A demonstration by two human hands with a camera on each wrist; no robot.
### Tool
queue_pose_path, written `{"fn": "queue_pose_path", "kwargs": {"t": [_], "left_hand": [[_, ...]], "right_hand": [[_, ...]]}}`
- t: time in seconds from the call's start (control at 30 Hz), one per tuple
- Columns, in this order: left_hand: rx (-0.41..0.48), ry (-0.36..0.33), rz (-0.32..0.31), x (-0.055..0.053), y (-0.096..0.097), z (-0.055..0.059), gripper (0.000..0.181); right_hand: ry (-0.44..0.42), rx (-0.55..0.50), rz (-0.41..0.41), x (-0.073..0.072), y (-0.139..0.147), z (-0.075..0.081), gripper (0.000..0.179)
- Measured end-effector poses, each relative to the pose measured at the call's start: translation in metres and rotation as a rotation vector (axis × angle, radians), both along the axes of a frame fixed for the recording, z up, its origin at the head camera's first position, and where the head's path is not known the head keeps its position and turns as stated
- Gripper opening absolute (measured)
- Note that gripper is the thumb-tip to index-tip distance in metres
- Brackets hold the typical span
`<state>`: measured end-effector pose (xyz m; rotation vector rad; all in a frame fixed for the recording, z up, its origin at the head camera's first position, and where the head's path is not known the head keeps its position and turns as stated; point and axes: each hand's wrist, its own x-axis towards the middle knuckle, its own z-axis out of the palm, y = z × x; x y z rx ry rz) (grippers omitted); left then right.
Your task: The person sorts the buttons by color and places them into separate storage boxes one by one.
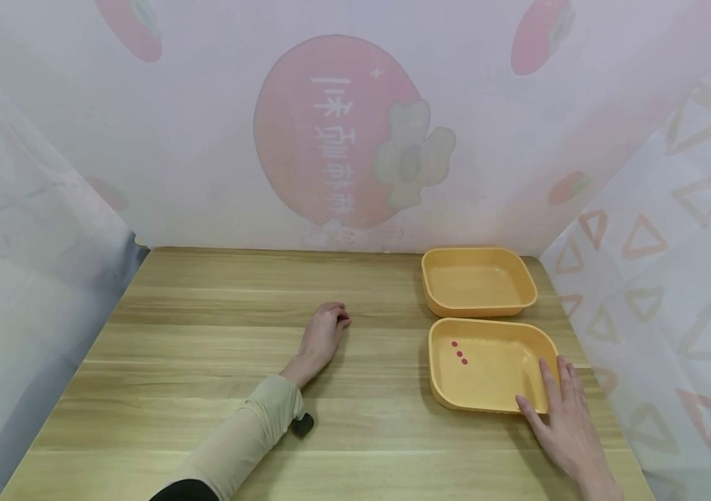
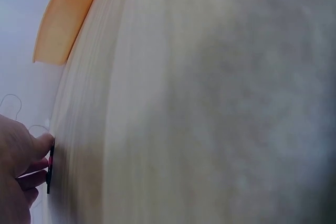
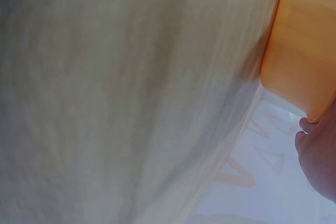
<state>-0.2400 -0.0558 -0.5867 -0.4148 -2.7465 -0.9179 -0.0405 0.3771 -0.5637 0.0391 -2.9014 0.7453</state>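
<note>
My left hand [image 1: 323, 334] is over the middle of the wooden table. It pinches a thin, dark, flat piece [image 2: 50, 167] between thumb and fingers, seen edge-on with a touch of red in the left wrist view. In the head view the fingers hide that piece. My right hand [image 1: 562, 421] rests on the near right corner of the front yellow tray [image 1: 433, 372], thumb at the near rim and fairly straight fingers along the right side. Three small red dots [image 1: 459, 354] lie in a slanted row on that tray's floor, toward its left.
A second yellow tray [image 1: 479, 309] stands just behind the front one, near the back edge of the table [image 1: 205, 362]. Pale printed curtains [image 1: 205, 139] close off the back and both sides. A small black object [image 1: 302, 425] is at the left cuff.
</note>
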Motion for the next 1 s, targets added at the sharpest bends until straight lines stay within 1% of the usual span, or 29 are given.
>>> {"fn": "queue_pose_path", "kwargs": {"t": [0.13, 0.23, 0.37, 0.8, 0.9, 1.0], "left_hand": [[-0.001, -0.026, 0.009, -0.0013, 0.001, 0.0, 0.009], [-0.013, -0.021, 0.001, -0.0026, 0.0006, -0.0003, 0.008], [-0.019, 0.005, -0.024, -0.0031, -0.0014, -0.0008, 0.007], [-0.122, 0.153, -0.097, -0.0006, -0.0044, 0.0001, 0.005], [-0.131, 0.167, -0.108, -0.0002, -0.0047, -0.0002, 0.006], [-0.118, 0.172, -0.116, 0.0008, -0.0053, 0.0002, 0.008]], "right_hand": [[-0.002, 0.001, 0.002, 0.0, 0.0003, -0.0002, 0.086], [-0.004, -0.001, 0.0, -0.0001, 0.0005, -0.0003, 0.086], [-0.002, -0.002, -0.002, -0.0001, 0.0002, -0.0002, 0.086], [0.001, -0.009, -0.002, 0.0, -0.0014, 0.0013, 0.085], [0.002, -0.006, -0.003, 0.0007, -0.0012, 0.0015, 0.085], [0.006, -0.004, -0.003, 0.0007, -0.0011, 0.0013, 0.085]]}}
